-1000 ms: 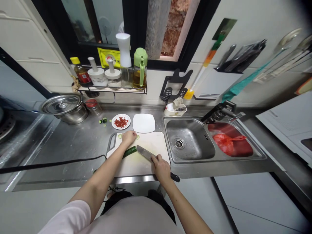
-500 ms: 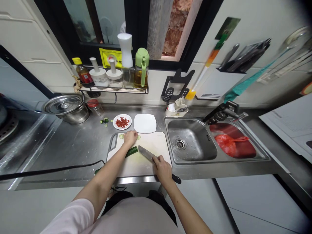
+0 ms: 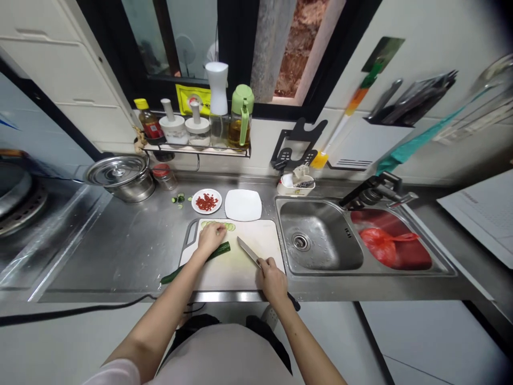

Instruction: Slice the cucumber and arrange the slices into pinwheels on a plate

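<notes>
A white cutting board [image 3: 256, 235] lies on the steel counter in front of me. My right hand [image 3: 273, 278] is closed round a kitchen knife [image 3: 249, 252], whose blade points up and left over the board. Over the board's left half is my left hand [image 3: 212, 237], its fingers bent together. Whether anything is between those fingertips is hidden. Thin cucumber slices [image 3: 230, 226] form a row along the board's far edge, just beyond the left fingers. Beneath the left hand and wrist lies a dark green cucumber [image 3: 223, 248], its cut end facing the knife and its other end past the board.
Behind the board stand a plate of chopped red pieces [image 3: 207, 201] and a white plate [image 3: 242, 205]. Cucumber scraps [image 3: 180, 198] lie left of them, near a lidded pot [image 3: 120, 176]. A double sink [image 3: 320, 235] is at right, with a red bag [image 3: 379, 246] in its far basin.
My left hand has drawn back slightly from the slice row, and more slices show. The knife has turned and moved a little right, away from the cucumber. The whole view has shifted slightly.
</notes>
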Tool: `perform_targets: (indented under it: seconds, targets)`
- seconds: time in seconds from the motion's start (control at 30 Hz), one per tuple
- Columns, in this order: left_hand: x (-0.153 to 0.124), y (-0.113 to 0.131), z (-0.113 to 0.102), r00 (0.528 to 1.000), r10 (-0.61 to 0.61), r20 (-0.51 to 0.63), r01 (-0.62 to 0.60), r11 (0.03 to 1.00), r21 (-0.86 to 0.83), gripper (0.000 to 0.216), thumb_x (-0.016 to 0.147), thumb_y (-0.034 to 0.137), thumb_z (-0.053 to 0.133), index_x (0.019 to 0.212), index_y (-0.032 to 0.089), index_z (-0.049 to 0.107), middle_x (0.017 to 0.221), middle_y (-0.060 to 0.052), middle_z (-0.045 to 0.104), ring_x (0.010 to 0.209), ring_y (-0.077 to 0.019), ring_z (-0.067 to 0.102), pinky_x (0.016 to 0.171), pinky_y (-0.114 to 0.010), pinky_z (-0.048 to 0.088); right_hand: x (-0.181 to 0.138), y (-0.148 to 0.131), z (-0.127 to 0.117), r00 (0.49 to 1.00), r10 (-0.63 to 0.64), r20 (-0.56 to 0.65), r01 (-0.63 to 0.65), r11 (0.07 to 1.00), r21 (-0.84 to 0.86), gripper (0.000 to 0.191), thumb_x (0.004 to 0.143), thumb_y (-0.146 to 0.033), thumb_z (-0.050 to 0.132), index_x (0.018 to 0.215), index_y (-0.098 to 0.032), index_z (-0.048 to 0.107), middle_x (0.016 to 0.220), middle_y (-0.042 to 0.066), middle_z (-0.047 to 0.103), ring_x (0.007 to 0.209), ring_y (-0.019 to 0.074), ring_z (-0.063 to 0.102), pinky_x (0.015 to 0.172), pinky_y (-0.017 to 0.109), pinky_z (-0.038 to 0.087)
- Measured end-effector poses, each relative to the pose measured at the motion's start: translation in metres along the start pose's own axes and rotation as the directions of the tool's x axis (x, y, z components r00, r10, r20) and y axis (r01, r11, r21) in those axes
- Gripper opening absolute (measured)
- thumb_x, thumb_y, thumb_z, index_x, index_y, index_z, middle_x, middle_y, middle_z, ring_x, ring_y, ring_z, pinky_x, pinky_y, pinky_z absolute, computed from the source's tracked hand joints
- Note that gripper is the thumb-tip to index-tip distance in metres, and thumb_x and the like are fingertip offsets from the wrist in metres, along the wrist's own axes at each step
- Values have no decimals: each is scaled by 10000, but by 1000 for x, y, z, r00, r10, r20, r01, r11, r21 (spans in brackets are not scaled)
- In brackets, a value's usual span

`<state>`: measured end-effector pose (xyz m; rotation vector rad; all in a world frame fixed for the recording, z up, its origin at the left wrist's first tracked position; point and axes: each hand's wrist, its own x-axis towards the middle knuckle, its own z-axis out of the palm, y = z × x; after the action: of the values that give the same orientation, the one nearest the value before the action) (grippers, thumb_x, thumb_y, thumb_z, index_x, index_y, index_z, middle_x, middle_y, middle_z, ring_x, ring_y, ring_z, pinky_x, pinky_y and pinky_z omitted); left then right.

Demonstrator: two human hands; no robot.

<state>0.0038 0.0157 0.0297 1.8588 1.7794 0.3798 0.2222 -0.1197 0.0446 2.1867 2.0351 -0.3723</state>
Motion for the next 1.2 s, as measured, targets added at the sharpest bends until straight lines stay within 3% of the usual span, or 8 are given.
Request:
perform_targets:
  seconds: [0.13,0.27,0.5,0.7,0.9,1.03,1.2]
  targets:
    - [-38,-8,-8,992,52,117,-64,992,107,340,802,450,623,1083,267,679,1116,-72,667,1103,-272,570,937,-373,410,5,-2,-5,998,63,-1,-63,996,56,344,954,-190,391,1218,-261,600,1063,42,595,771,128,626,632,245,367]
    - [-61,-17,-13,983,24,182,-58,981,183,439,724,414,704,1142,295,635,1143,-78,642,1127,-295,553,956,-395,385,12,-5,-9,996,90,17,-91,987,129,307,941,-186,390,1122,-224,636,1000,41,633,858,146,629,651,244,358]
    - [-70,-33,-15,978,2,207,-43,980,194,439,743,185,591,1169,293,607,1140,-64,650,1112,-265,574,937,-362,408,21,-9,-17,993,109,52,-115,986,122,293,928,-178,392,1103,-210,624,1025,57,661,886,156,632,649,253,346]
    - [-65,-47,-17,988,36,151,-51,994,95,436,763,198,587,1190,276,627,1126,-61,663,1110,-249,585,934,-323,436,25,-13,-23,985,128,113,-139,986,96,254,940,-188,370,1065,-187,591,1046,88,676,879,175,653,644,263,362]
    - [-43,-74,-43,990,-135,-46,138,989,53,465,764,252,643,1228,246,621,1168,-75,676,1077,-257,615,903,-318,450,29,-16,-24,973,147,178,-166,981,98,267,946,-185,333,1120,-181,535,1013,118,685,898,204,666,670,283,399]
    - [-26,-92,-59,935,-315,-164,325,945,37,462,778,309,651,1234,246,617,1150,-77,696,1057,-245,639,840,-290,460,30,-17,-22,968,136,212,-162,981,107,287,939,-179,308,1136,-181,517,1045,126,675,919,218,667,691,297,418]
    - [-7,-108,-65,882,-434,-185,447,894,31,447,768,324,674,1209,264,629,1107,-71,721,1036,-240,659,794,-270,462,31,-17,-21,967,133,216,-158,982,103,305,937,-173,287,1148,-182,507,1038,132,671,933,236,665,705,318,426]
